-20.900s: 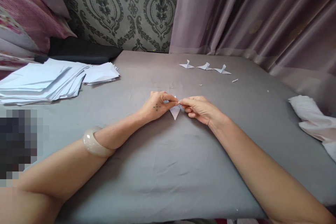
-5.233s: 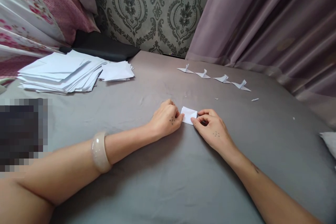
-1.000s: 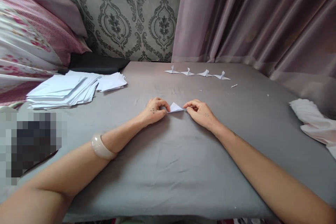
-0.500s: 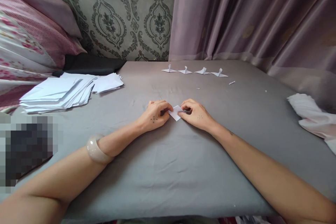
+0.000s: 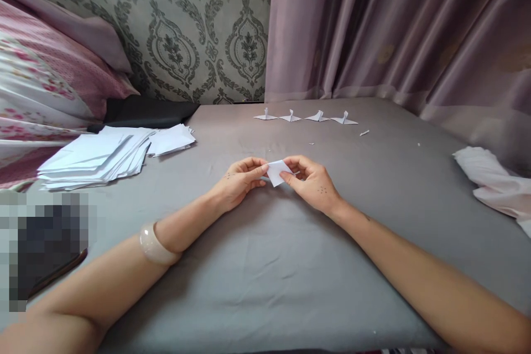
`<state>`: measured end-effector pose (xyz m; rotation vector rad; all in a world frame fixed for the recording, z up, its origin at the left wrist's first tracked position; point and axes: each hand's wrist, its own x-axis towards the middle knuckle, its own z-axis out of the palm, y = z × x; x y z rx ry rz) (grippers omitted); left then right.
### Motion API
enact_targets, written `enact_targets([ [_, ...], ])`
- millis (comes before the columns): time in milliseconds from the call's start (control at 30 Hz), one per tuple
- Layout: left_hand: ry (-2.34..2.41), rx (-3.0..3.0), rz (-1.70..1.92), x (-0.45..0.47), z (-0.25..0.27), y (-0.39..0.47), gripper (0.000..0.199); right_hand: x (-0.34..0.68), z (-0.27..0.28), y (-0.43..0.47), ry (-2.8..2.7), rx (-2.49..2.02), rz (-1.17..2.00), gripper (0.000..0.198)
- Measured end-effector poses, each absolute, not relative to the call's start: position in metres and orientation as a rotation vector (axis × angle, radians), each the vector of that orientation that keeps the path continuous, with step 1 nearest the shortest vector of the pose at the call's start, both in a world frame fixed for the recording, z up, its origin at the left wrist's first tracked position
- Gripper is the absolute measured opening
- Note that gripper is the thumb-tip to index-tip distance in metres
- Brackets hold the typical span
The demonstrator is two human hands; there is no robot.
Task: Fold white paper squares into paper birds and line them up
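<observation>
A small folded square of white paper is held between my two hands above the grey cloth. My left hand pinches its left corner with thumb and fingertips, the palm side partly turned up. On the opposite side, my right hand grips the paper, its thumb lying on the near face and the fingers behind. The fingers behind the paper are partly hidden.
Several folded paper cranes stand in a row at the back. A stack of white paper lies at the left, beside a black cloth. A paper scrap and a crumpled white cloth are on the right.
Both hands have lifted the folded paper off the cloth and tilted it up. My left hand has rolled palm-upward, and more of the paper shows. The camera view has shifted slightly upward.
</observation>
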<state>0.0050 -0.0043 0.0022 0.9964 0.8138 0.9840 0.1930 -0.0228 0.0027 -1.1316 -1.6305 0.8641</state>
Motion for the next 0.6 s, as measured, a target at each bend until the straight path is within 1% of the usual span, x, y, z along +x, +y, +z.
enact_targets([
  [167, 0.811, 0.857, 0.929, 0.0043, 0.0036, -0.0032, 0.017, 0.1915, 0.0034, -0.0242, -1.632, -1.1, 0.95, 0.032],
  [300, 0.82, 0.864, 0.937, 0.0039, 0.0032, -0.003, 0.018, 0.1898, 0.009, -0.0277, -1.607, -1.074, 1.094, 0.04],
  [467, 0.814, 0.851, 0.959, 0.0044, 0.0031, -0.0032, 0.022, 0.1945, 0.0113, -0.0264, -1.495, -1.028, 1.325, 0.039],
  [600, 0.799, 0.852, 0.953, 0.0051, 0.0038, -0.003, 0.023, 0.1991, 0.0072, -0.0226, -1.39, -1.019, 1.413, 0.037],
])
